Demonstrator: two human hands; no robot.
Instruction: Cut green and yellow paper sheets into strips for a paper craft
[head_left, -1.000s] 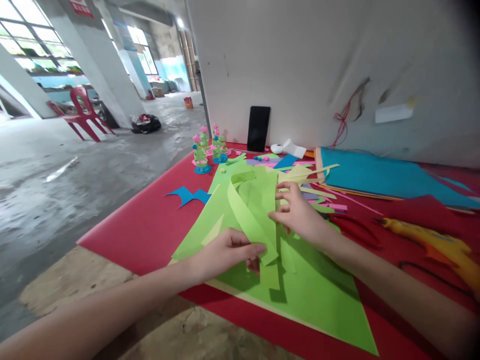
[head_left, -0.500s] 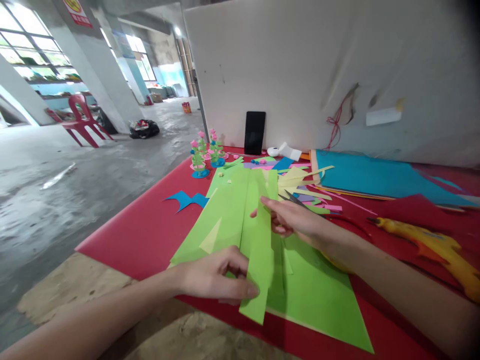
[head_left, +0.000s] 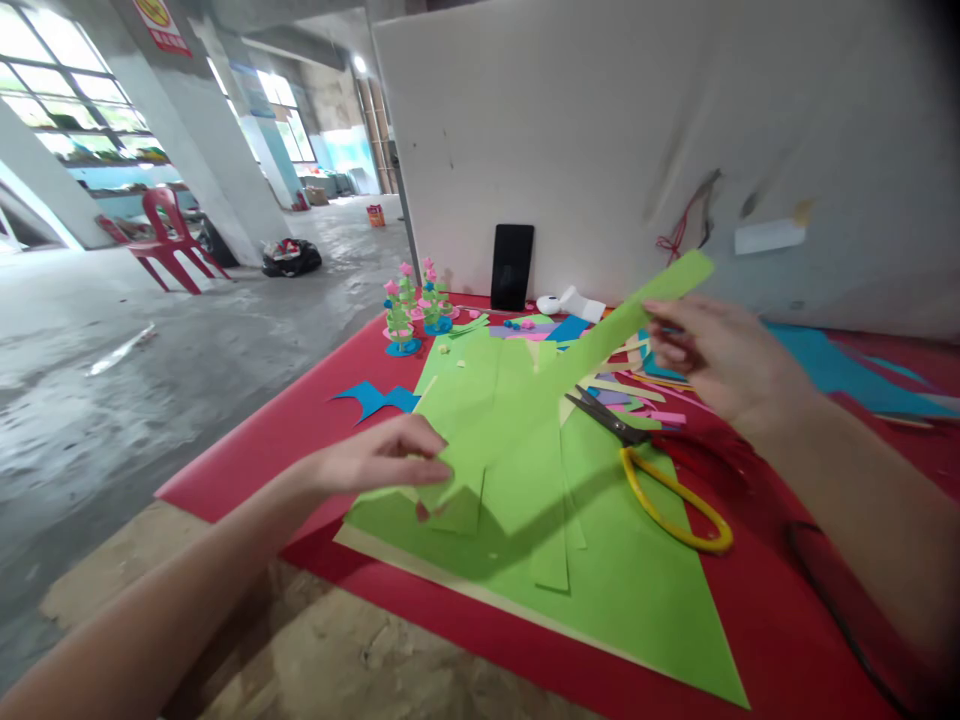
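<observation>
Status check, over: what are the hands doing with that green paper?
Left hand pinches near end of long green paper strip. Right hand holds far end raised. Yellow-handled scissors lie beneath, apart.

Long light-green paper strip point(head_left: 592, 345), pulled straight and slanting upward to the right, held clear above the green sheet point(head_left: 637, 600).

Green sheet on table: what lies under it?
Red table cover shows around the green sheet, and a pale edge peeks at its near side. Anything else beneath is covered.

long green paper strip point(head_left: 600, 335) spans left hand point(head_left: 382, 455) to right hand point(head_left: 720, 358) | yellow-handled steel scissors point(head_left: 616, 428) below right hand, partly on large green paper sheet point(head_left: 637, 600)
</observation>
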